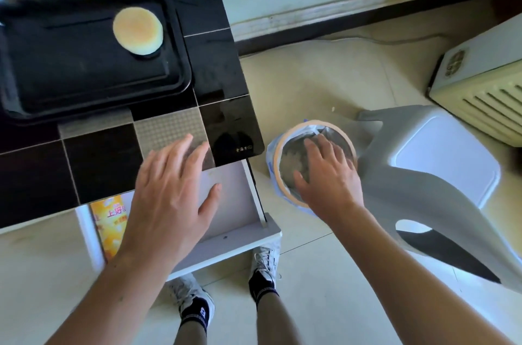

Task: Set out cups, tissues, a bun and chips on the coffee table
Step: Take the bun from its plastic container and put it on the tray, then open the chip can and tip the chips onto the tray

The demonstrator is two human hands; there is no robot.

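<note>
**Both hands open and empty, bun on far tray**

Nearest, bare forearms reaching forward over white sneakers (265, 257) and black socks on the pale tiled floor (324, 302). Left hand (172, 192) spread flat, fingers splayed, holding nothing, hovering above the open white drawer (234, 203) at the near right corner of the bench (214, 67). Orange chip packet (111, 229) lying inside the drawer, left of that hand, partly hidden by the wrist. Right hand (327, 175) also open and empty, fingers apart, poised over the mouth of a round bin (285, 164) lined with a plastic bag, standing on the floor just right of the bench. Grey plastic stool (440, 164) beside the bin, further right. Round pale bun (138, 31) sitting in the far right part of a black tray (70, 73) on the glossy black-tiled bench top, well apart from both hands.
</note>
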